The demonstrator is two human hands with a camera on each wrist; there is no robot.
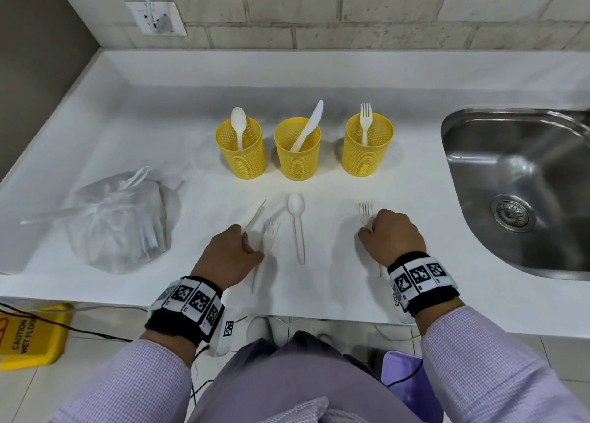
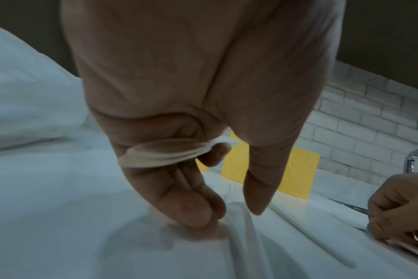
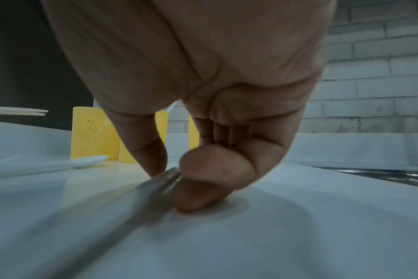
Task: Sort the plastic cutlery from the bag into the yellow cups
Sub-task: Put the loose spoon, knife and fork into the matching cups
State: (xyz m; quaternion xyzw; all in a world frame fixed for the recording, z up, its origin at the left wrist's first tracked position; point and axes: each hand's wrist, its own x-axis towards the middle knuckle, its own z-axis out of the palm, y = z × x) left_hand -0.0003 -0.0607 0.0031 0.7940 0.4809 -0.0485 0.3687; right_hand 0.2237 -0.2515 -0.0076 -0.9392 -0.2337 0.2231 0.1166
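- White plastic fills both grips: the left hand (image 1: 230, 256) curls round a knife (image 1: 254, 219) whose blade sticks out forward past the knuckles, seen in the left wrist view as a pale handle (image 2: 165, 153) tucked under the bent fingers (image 2: 191, 205).
- The right hand (image 1: 392, 236) pinches a fork (image 1: 366, 213) at its neck, thumb (image 3: 153, 151) and forefinger closed on the stem (image 3: 141, 196), fingertips down on the worktop (image 1: 319, 295); the tines point away from the person.
- A second fork (image 1: 270, 235) lies just beside the left hand, and a spoon (image 1: 297, 224) lies flat between the two hands, bowl away from the person, touching neither.
- Three yellow mesh cups stand in a row beyond the loose pieces: the left cup (image 1: 241, 149) holds a spoon, the middle cup (image 1: 297, 153) a knife leaning right, the right cup (image 1: 367, 146) a fork; a bare strip of worktop separates them from the cutlery lying in front.
- A knotted translucent bag (image 1: 118, 221) with more cutlery sits on the left, well apart from the left hand.
- A steel sink (image 1: 517, 192) cuts into the worktop on the right, its rim near the right hand.
- The worktop's front edge runs just behind both wrists; a yellow wet-floor sign (image 1: 32, 336) lies on the tiled floor below.
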